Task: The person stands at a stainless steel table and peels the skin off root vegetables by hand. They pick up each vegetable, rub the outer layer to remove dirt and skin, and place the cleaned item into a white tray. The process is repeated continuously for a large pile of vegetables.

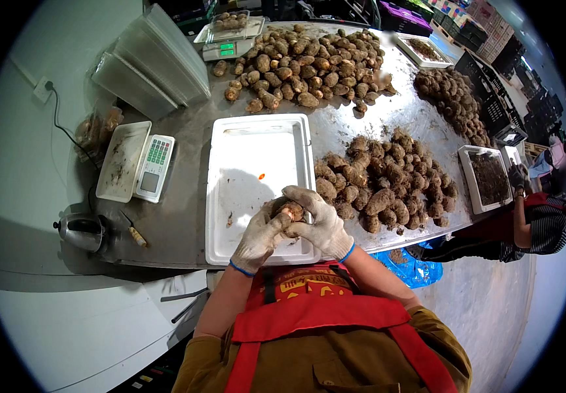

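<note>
Both of my hands wear off-white knit gloves with blue cuffs. My left hand (pixel 259 238) and my right hand (pixel 323 225) hold one brown taro corm (pixel 292 211) between them, its pinkish end showing. They are over the near part of a white foam tray (pixel 218 186), which has a small orange piece (pixel 261 176) and dirt bits in it. Just right of the tray lies a pile of hairy taro corms (pixel 396 177). Beyond the tray a second pile of smoother corms (pixel 307 69) covers the far part of the metal table.
Left of the tray are a digital scale (pixel 155 167), a knife (pixel 136 235) and an electric kettle (pixel 82 232). Stacked clear plastic trays (pixel 157 59) stand behind. A second scale (pixel 228 49) is at the back. At right, a co-worker (pixel 533 221) stands by a foam box (pixel 485 179) of debris.
</note>
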A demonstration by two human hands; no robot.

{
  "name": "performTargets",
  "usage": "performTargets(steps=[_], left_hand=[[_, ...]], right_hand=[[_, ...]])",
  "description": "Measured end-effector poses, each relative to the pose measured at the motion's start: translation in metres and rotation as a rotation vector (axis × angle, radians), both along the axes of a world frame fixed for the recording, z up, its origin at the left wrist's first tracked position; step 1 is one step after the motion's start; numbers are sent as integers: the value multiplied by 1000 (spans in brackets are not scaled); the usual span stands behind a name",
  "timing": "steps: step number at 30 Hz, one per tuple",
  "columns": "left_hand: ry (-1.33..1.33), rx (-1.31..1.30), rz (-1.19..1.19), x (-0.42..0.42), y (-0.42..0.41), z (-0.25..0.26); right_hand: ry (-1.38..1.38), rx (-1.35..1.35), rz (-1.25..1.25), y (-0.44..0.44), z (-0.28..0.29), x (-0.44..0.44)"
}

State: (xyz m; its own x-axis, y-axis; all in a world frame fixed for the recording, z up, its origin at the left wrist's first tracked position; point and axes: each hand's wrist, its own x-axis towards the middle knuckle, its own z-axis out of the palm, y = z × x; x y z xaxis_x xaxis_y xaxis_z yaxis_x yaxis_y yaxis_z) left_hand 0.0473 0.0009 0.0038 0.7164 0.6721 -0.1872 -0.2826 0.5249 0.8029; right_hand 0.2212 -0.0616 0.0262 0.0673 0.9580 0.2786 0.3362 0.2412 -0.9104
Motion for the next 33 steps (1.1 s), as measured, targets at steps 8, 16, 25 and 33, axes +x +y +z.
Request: performTargets(steps=[8, 16, 25, 33], left_hand=[[-272, -197, 2, 5, -11, -10], [-541, -679, 4, 1, -4, -22], [-757, -780, -79, 2, -7, -33], [-845, -920, -80, 1, -10, -49]], right_hand=[[22, 85, -17, 5, 6, -3], [356, -299, -239, 11, -7, 28], [161, -64, 37, 5, 5, -5], [130, -216, -201, 19, -10, 3]])
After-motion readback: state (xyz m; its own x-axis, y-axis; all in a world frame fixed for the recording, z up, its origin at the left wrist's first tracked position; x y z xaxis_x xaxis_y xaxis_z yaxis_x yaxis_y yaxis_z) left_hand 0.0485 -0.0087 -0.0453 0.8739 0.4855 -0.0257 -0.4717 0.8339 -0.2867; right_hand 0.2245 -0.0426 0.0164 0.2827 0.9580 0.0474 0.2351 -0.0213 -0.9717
